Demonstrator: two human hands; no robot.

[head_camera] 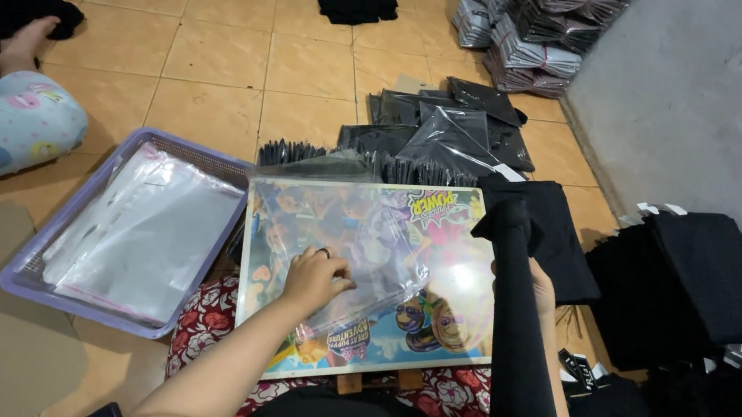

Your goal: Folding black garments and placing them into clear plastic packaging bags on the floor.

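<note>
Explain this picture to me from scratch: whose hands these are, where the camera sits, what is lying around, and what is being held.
The camera sits on a person's head and looks down at their own two bare hands; there is no machine. They sit on a tiled floor with a colourful cartoon-printed board across the lap. The left hand presses on a clear plastic bag lying on that board. The right hand holds a folded black cloth upright. To the left stands a lilac basket of clear bags. Ahead lie bagged dark garments, with more black fabric on the right. At the upper left, another person's patterned sleeve shows.
</note>
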